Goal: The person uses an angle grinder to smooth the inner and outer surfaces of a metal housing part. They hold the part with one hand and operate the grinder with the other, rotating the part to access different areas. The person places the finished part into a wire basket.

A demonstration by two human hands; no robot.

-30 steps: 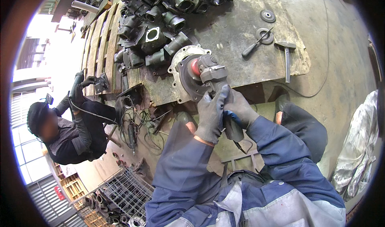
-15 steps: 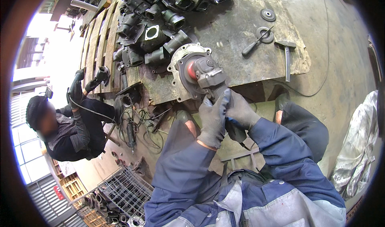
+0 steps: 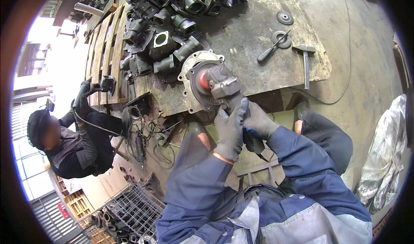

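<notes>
grinder (image 3: 225,87) in hands (image 3: 228,134), any writing illegible

The gloves (image 3: 228,134) are showing grey, the sleeves (image 3: 297,151) navy. The grinder (image 3: 226,85) is showing dark grey with red; the castings (image 3: 187,50) are looking black, the table (image 3: 246,41) mottled grey-brown.

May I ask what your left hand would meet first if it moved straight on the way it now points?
Most likely the head of the angle grinder, just ahead of the left hand, though depth is unclear.

White glare bleaches the left side, and dark vignetting rings everything.
</notes>
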